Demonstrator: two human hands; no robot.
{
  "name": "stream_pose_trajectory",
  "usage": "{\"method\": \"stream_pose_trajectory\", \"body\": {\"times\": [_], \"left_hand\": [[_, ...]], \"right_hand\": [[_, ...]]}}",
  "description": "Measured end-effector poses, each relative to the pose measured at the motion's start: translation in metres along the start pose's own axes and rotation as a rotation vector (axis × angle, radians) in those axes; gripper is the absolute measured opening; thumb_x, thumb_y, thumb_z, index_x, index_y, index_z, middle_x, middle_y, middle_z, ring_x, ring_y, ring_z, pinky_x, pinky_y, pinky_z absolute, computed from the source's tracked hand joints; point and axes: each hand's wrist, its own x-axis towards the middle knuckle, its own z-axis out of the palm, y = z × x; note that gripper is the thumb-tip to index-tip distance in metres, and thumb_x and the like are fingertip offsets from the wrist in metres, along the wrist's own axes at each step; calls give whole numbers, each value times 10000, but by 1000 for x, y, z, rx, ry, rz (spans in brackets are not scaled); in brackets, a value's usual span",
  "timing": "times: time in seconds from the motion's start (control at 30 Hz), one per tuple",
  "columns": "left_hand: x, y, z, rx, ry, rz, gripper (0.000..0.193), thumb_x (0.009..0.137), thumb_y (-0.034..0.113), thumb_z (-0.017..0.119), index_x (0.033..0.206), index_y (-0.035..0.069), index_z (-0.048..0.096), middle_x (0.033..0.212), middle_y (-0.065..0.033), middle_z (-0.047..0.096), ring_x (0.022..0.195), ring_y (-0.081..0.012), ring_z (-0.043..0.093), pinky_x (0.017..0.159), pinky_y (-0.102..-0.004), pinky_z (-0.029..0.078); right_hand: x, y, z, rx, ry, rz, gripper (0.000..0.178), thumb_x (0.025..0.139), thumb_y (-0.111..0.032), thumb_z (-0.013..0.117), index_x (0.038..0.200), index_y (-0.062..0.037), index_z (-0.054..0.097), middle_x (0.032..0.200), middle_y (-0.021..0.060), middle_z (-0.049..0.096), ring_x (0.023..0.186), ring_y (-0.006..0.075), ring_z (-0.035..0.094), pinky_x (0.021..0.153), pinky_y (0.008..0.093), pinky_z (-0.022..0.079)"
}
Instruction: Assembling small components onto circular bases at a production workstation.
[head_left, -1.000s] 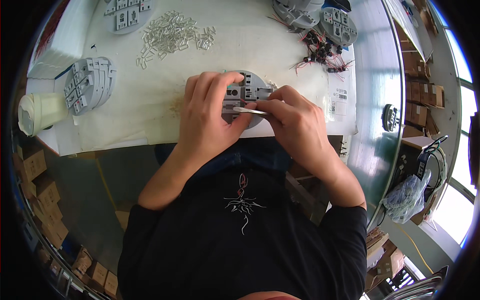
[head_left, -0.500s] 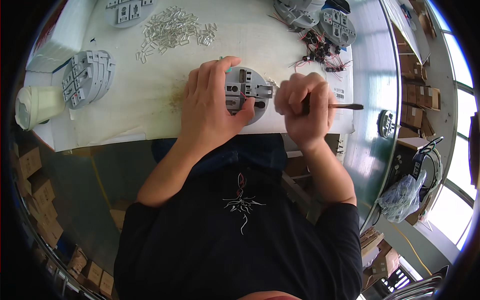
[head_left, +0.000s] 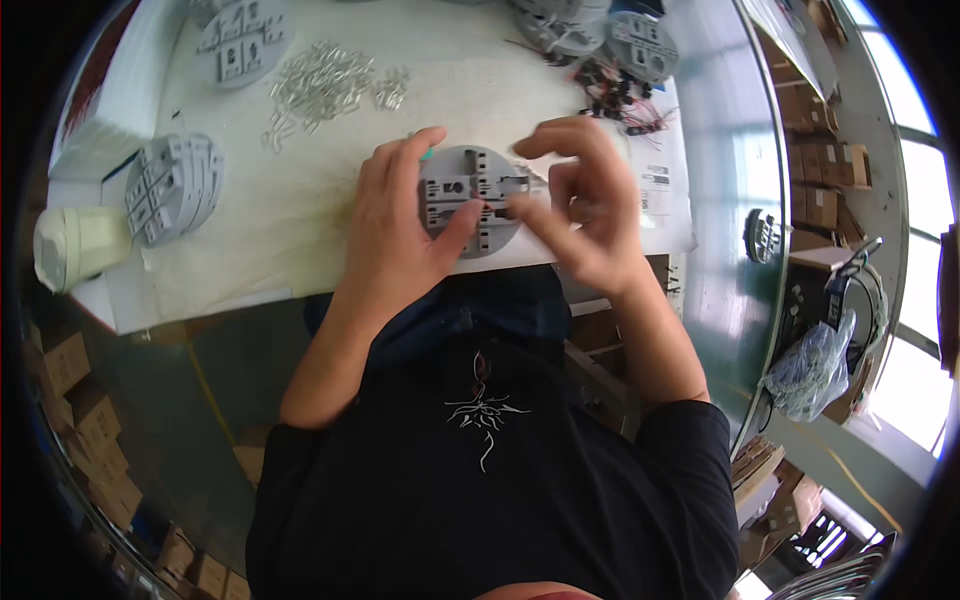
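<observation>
My left hand [head_left: 388, 205] grips a round grey plastic base [head_left: 482, 242] by its left side, with the thumb lying over its top. The base has slots, raised blocks and a dark part near its right side. A bit of teal shows by my left index finger. At the base's right edge is my right hand [head_left: 590, 205], blurred. Its thumb reaches over the dark part, and the index finger arches apart from the thumb. The other fingers are curled; whatever they may hold is hidden, and no screwdriver shaft shows.
Small clear plastic pieces [head_left: 320, 85] lie piled beyond my left hand. Stacked grey bases stand at left [head_left: 175, 190] and far right [head_left: 640, 48]. Dark parts with red wires [head_left: 615, 95] lie at back right. A pale plastic cup [head_left: 80, 245] stands at the left edge.
My right hand has moved left to the base and its index finger and thumb have spread. The screwdriver that stuck out of it is out of sight. The view has shifted slightly.
</observation>
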Motion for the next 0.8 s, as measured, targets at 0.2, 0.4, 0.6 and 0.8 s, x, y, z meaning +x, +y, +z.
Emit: {"method": "stream_pose_trajectory", "body": {"times": [0.2, 0.4, 0.6, 0.8], "left_hand": [[-2, -10, -13, 11, -94, -110, 495, 937, 53, 746, 1412, 48, 603, 1218, -167, 640, 1065, -300, 641, 906, -379, 547], [-17, -38, -27, -431, -80, -167, 405, 1009, 42, 688, 1400, -16, 600, 1220, -82, 636, 1082, -172, 613, 955, -313, 509], [-16, -35, -22, -318, -82, -143, 377, 1017, 73, 689, 1373, -27, 613, 1220, -87, 638, 1033, -151, 593, 945, -292, 485], [-8, -19, -15, -126, -94, -145, 367, 1008, 113, 709, 1354, 8, 645, 1161, -70, 665, 983, -140, 586, 897, -290, 480]], "right_hand": [[-30, -6, 35, -540, -200, 318, 891, 715, -487, 928, 1448, -169, 537, 1462, 208, 505, 882, 441, 743, 763, 515, 618], [-60, 19, -76, -411, 112, 138, 938, 698, -386, 936, 1480, -137, 483, 1408, 210, 558, 1095, 381, 716, 846, 460, 619], [-258, 97, -283, -802, 607, 633, 978, 696, -401, 943, 1462, 0, 485, 1350, 212, 653, 1265, 351, 641, 1107, 412, 488], [-295, 106, -293, -654, 696, 689, 964, 704, -399, 945, 1455, 12, 502, 1385, 202, 627, 1312, 322, 596, 1161, 400, 424]]}}
